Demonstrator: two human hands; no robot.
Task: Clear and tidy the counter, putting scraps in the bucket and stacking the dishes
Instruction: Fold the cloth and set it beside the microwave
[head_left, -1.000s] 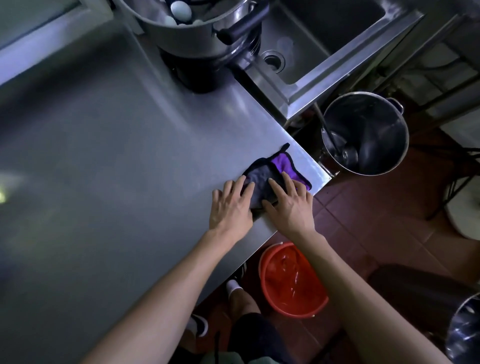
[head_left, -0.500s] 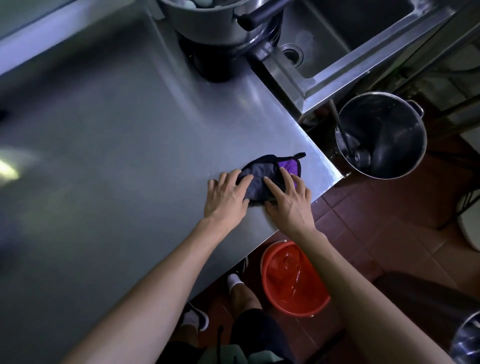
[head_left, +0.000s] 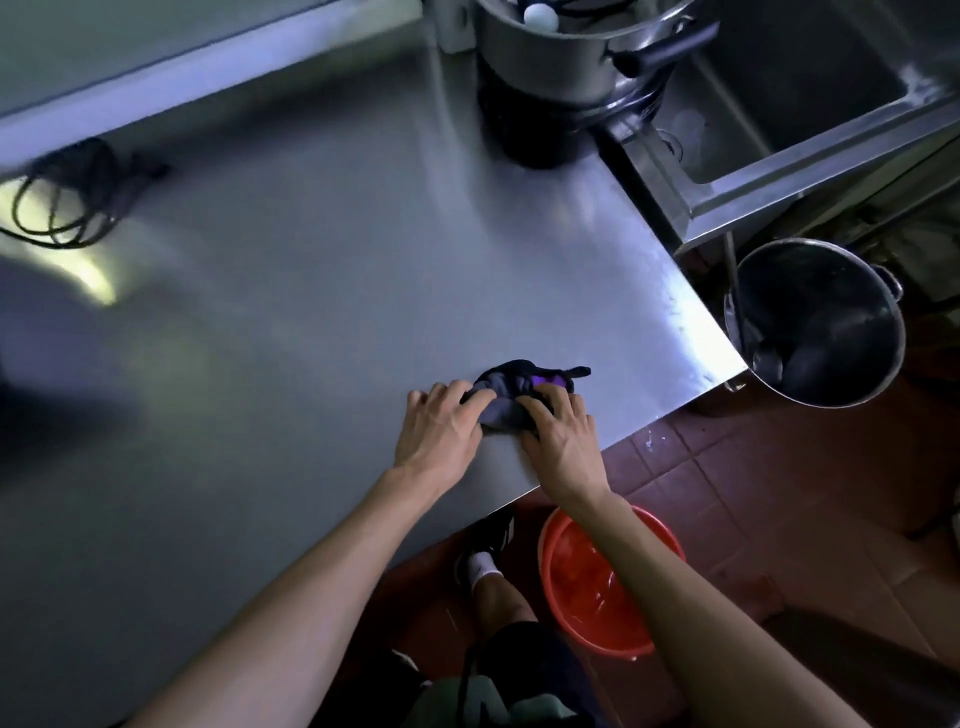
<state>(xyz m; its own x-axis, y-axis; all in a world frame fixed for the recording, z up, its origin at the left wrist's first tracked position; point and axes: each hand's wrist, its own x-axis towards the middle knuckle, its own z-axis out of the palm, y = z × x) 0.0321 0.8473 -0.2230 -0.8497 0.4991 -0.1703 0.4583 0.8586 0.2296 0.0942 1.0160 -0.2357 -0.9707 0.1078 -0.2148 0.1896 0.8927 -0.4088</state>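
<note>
A dark grey and purple cloth lies bunched up on the steel counter, near its front right corner. My left hand grips the cloth's left side with curled fingers. My right hand grips its right side, fingertips dug into the folds. A red bucket stands on the floor below the counter edge, partly hidden by my right forearm.
A large steel pot holding a white egg sits on a black burner at the back. A sink adjoins the counter on the right. A tall steel pot stands on the floor. A coiled black cable lies far left.
The cloth was spread flat under straight fingers; both hands have curled and gathered it into a bunch. The view shifted, bringing the cable into sight.
</note>
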